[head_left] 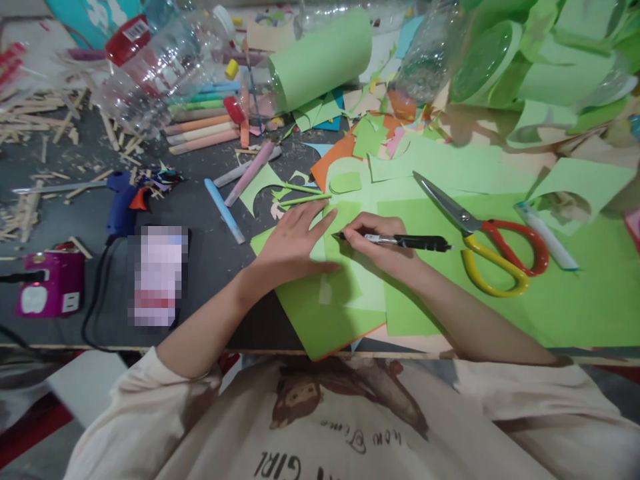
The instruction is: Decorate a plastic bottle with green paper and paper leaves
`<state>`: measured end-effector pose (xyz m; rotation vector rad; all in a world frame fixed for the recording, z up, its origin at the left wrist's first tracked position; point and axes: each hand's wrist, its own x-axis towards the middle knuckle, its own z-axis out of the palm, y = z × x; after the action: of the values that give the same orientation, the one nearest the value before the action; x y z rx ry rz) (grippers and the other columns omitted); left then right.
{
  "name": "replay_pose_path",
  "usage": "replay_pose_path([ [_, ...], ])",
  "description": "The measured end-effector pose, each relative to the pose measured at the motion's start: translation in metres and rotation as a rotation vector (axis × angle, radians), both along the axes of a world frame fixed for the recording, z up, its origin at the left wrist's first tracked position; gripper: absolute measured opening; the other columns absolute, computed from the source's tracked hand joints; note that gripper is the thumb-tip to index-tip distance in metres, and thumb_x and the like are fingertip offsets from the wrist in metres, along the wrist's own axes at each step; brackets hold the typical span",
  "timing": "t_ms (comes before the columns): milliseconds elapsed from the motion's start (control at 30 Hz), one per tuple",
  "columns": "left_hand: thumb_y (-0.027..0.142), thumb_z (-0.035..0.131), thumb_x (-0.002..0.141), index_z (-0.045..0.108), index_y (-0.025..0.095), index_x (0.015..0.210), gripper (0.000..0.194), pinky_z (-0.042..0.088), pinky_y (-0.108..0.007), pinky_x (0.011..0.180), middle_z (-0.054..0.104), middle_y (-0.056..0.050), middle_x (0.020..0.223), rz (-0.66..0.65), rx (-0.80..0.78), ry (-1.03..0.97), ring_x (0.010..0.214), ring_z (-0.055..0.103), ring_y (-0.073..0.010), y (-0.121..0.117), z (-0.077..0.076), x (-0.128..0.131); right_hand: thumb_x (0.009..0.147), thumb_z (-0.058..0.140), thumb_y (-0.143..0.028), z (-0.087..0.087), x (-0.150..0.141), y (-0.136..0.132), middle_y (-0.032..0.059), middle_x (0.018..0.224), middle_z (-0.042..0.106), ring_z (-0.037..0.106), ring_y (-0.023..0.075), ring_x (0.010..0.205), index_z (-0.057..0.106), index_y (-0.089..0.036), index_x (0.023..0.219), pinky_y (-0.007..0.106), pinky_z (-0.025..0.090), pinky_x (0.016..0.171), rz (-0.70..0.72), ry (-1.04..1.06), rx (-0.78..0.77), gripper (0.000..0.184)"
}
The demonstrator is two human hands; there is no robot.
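My right hand (383,243) grips a black pen (423,243), its tip down on a piece of green paper (345,280). Flat on the left part of that paper lies my left hand (297,237), fingers spread, thumb pointing right. Larger sheets of bright green paper (320,330) are under both hands. Just beyond my fingertips are thin rolled green paper sticks (305,199) and a small rounded green cutout (345,182). Scissors (465,223) with one red and one yellow handle rest to the right of the pen, blades partly apart.
A blue glue gun (121,200), a phone (159,277) and a magenta box with a plug (53,283) lie on the left. Clear plastic bottles (170,60), a green paper roll (325,60), wood sticks and paper scraps crowd the back. A white pen-like tool (547,237) lies right of the scissors.
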<state>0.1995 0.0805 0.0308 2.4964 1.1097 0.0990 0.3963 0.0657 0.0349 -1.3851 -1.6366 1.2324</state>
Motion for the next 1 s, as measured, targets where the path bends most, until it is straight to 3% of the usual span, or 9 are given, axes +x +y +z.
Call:
replay_pose_path([
  [133,0.059,0.065,0.078,0.039,0.013,0.146,0.086,0.031,-0.056,0.113,0.039,-0.023,0.15,-0.006,0.017,-0.006,0.139,0.035,-0.0393,0.0002,-0.001,-0.0002,0.079,0.057,-0.027,0.0004,-0.0008,-0.0005,-0.0007,0.06,0.062,0.053,0.012,0.055,0.061,-0.02,0.067,0.025,0.038,0.055,0.043,-0.031,0.008,0.015],
  [333,0.059,0.065,0.078,0.039,0.014,0.145,0.085,0.031,-0.055,0.113,0.039,-0.022,0.151,0.0,0.015,-0.015,0.139,0.036,-0.0387,0.0003,-0.0017,-0.0005,0.077,0.055,-0.028,0.0015,-0.0021,-0.0005,-0.0016,0.055,0.058,0.049,0.0111,0.052,0.055,-0.02,0.06,0.025,0.036,0.052,-0.021,-0.047,0.059,0.019],
  [767,0.058,0.064,0.079,0.039,0.011,0.145,0.084,0.032,-0.054,0.112,0.039,-0.023,0.15,-0.011,0.035,-0.01,0.139,0.036,-0.038,-0.0002,-0.0017,-0.0009,0.075,0.056,-0.033,0.0023,0.0001,-0.0014,0.0004,0.055,0.06,0.049,0.0118,0.052,0.058,-0.019,0.061,0.025,0.035,0.052,0.053,-0.031,-0.051,0.02],
  [1000,0.058,0.063,0.08,0.039,0.011,0.145,0.084,0.033,-0.057,0.112,0.04,-0.024,0.149,-0.018,0.048,-0.028,0.138,0.036,-0.0398,-0.0002,-0.003,-0.0015,0.068,0.052,-0.025,0.0018,-0.0015,-0.0002,-0.002,0.051,0.054,0.044,0.0096,0.049,0.054,-0.019,0.055,0.023,0.032,0.049,0.052,-0.012,-0.074,0.014],
])
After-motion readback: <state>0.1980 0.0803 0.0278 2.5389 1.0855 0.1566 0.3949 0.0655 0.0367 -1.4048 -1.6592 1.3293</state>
